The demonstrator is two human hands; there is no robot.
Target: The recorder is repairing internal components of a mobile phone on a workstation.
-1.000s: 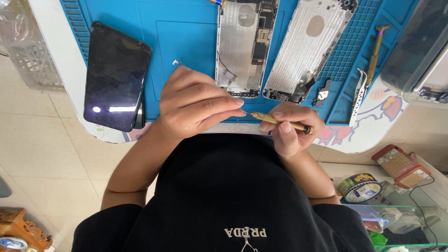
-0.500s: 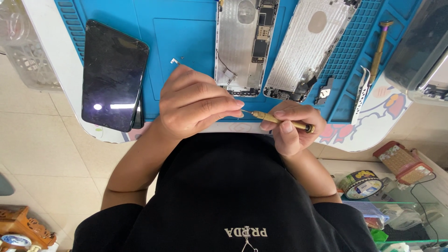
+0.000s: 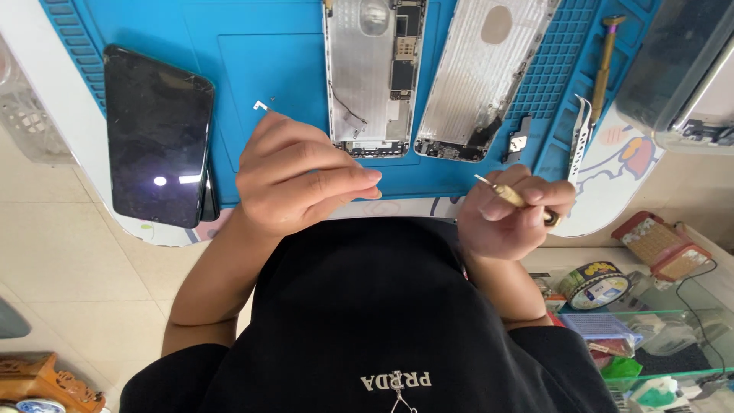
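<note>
My left hand point(image 3: 302, 180) hovers over the near edge of a blue work mat point(image 3: 252, 69), fingers and thumb pressed together; whether something tiny sits between them is hidden. My right hand point(image 3: 508, 218) grips a thin brass-handled screwdriver point(image 3: 501, 190), tip pointing up and left, apart from the left hand. Beyond the hands an opened phone body point(image 3: 371, 76) with exposed boards lies beside a second silver housing point(image 3: 482, 76).
A black phone point(image 3: 157, 134) lies face up at the mat's left. A tiny bracket point(image 3: 261, 105), a small metal part point(image 3: 520, 139), tweezers point(image 3: 581, 138) and another screwdriver point(image 3: 604, 69) rest on the mat. A tape roll point(image 3: 596, 284) and red box point(image 3: 657, 245) sit lower right.
The screwdriver tip was touching my left fingertips; my right hand has since pulled it away to the right, and the two hands are now apart.
</note>
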